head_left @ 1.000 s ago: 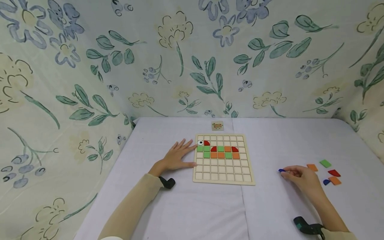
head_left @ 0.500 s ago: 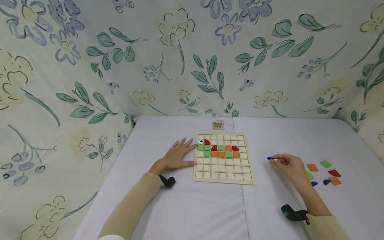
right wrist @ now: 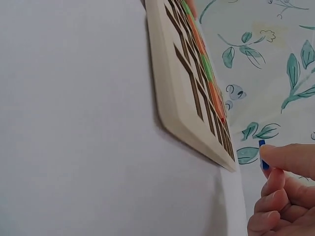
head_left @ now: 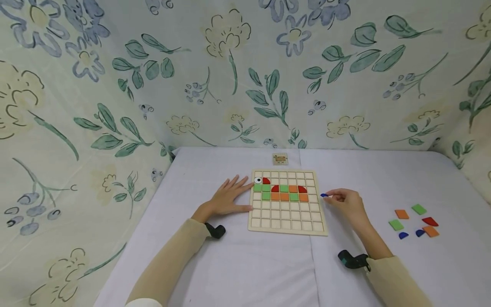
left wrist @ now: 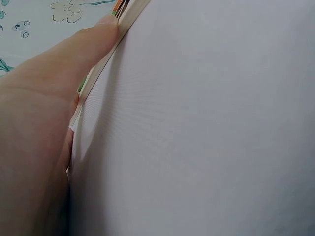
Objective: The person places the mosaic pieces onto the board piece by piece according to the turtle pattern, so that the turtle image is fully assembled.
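In the head view, the left hand (head_left: 226,197) lies spread on the white-covered surface (head_left: 268,264), its fingertips at the left edge of a pale wooden board (head_left: 285,217) ruled into square cells. The right hand (head_left: 348,205) pinches a small blue piece (head_left: 324,195) just beside the board's right edge, near its upper half. Pieces sit in the board's upper rows: a round eye piece (head_left: 258,180) with a red rounded piece (head_left: 266,181) to its right, and below them two rows of green, orange and red shapes. The lower rows show bare cells. A small picture card (head_left: 280,159) lies beyond the board's far edge. Well to the right, seven loose pieces (head_left: 401,214) are scattered: two orange, two green, one red and two blue. A floral cloth (head_left: 215,85) hangs behind.

In the left wrist view, the left thumb (left wrist: 83,49) stretches out straight, its tip against the board's side edge; the other fingers are mostly hidden.

In the right wrist view, the blue piece stands nearly on edge between the right thumb (right wrist: 290,157) and a fingertip, the remaining fingers curled beneath. It is apart from the board's near corner; its height above the surface is hard to tell.
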A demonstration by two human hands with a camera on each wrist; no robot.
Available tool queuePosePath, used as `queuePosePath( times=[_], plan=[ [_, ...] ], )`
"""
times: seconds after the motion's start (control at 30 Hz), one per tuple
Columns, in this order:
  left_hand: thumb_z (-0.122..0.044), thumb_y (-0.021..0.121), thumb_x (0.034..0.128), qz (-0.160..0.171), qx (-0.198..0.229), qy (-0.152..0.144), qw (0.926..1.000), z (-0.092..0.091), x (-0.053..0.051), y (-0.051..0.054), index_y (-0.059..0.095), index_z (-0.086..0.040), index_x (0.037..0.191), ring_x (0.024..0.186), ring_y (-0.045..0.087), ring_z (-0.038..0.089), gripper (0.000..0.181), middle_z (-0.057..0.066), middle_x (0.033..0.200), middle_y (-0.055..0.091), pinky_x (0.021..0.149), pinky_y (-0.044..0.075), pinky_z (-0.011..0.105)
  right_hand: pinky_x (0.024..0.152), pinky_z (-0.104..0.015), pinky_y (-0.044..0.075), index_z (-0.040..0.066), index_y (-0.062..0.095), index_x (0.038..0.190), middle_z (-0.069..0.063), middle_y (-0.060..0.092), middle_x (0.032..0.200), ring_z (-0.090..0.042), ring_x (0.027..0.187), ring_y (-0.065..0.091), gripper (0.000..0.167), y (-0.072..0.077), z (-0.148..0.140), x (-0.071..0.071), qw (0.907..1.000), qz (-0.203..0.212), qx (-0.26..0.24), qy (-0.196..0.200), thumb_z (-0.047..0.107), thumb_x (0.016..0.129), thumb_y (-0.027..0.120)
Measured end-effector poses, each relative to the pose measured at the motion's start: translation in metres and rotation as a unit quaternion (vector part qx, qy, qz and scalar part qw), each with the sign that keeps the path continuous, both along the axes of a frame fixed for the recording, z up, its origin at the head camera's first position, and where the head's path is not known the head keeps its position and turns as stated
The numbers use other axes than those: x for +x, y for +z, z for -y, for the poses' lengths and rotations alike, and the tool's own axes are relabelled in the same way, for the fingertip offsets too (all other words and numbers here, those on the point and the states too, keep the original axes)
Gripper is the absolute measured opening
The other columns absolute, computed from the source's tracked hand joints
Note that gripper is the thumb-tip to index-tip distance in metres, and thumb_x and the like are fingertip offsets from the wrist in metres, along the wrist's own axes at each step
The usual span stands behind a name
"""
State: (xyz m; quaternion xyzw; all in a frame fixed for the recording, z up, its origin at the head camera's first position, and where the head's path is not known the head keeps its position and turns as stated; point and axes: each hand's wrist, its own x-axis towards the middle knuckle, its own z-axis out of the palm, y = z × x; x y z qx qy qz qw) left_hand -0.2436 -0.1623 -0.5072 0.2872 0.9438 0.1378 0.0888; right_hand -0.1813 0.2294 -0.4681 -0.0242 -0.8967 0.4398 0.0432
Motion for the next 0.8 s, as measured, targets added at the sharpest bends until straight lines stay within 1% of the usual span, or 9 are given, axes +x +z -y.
queuePosePath(
  times=[0.17,0.3,0.47,0.63,0.8],
  plan=[
    [-0.079,0.048,0.0858,0.002,0.0,-0.001,1.0,-0.001,0.0,0.002,0.018,-0.036,0.16,0.152,-0.005,0.025,0.091,-0.003,0.167,0.004,0.12,-0.006,0.047,0.053,-0.019,0.04,-0.013,0.07,0.104,-0.007,0.058,0.076,-0.017,0.071,0.048,0.025,-0.001,0.009,-0.007,0.9999,0.009,-0.012,0.005,0.007,0.089,0.073],
    [-0.077,0.05,0.0865,0.003,0.004,-0.002,1.0,-0.001,0.0,0.003,0.02,-0.035,0.16,0.152,-0.004,0.027,0.09,-0.003,0.167,0.005,0.12,-0.005,0.048,0.052,-0.02,0.041,-0.012,0.071,0.102,-0.007,0.059,0.075,-0.017,0.069,0.049,0.024,-0.004,0.014,-0.011,0.9998,0.018,-0.008,0.009,0.007,0.088,0.074],
    [-0.078,0.049,0.0862,-0.001,0.001,-0.001,1.0,-0.001,0.0,0.001,0.019,-0.036,0.16,0.152,-0.004,0.026,0.09,-0.004,0.167,0.005,0.12,-0.005,0.048,0.052,-0.02,0.043,-0.012,0.07,0.104,-0.008,0.061,0.077,-0.017,0.069,0.052,0.026,-0.007,0.018,-0.013,0.9992,0.035,-0.013,0.013,0.009,0.089,0.075],
    [-0.079,0.048,0.0858,-0.001,0.003,-0.001,1.0,-0.001,-0.001,0.0,0.019,-0.036,0.16,0.152,-0.004,0.025,0.09,-0.004,0.167,0.005,0.12,-0.005,0.048,0.052,-0.019,0.045,-0.013,0.069,0.104,-0.009,0.064,0.079,-0.015,0.068,0.054,0.027,-0.01,0.022,-0.014,0.9984,0.05,-0.025,0.009,0.009,0.089,0.075],
    [-0.08,0.048,0.0853,-0.001,0.002,0.0,1.0,-0.001,-0.001,0.0,0.019,-0.036,0.16,0.152,-0.004,0.026,0.091,-0.003,0.167,0.006,0.12,-0.004,0.048,0.052,-0.019,0.044,-0.013,0.069,0.102,-0.009,0.064,0.078,-0.014,0.068,0.054,0.027,-0.011,0.023,-0.015,0.9985,0.047,-0.025,0.006,0.008,0.088,0.076]
  ],
)
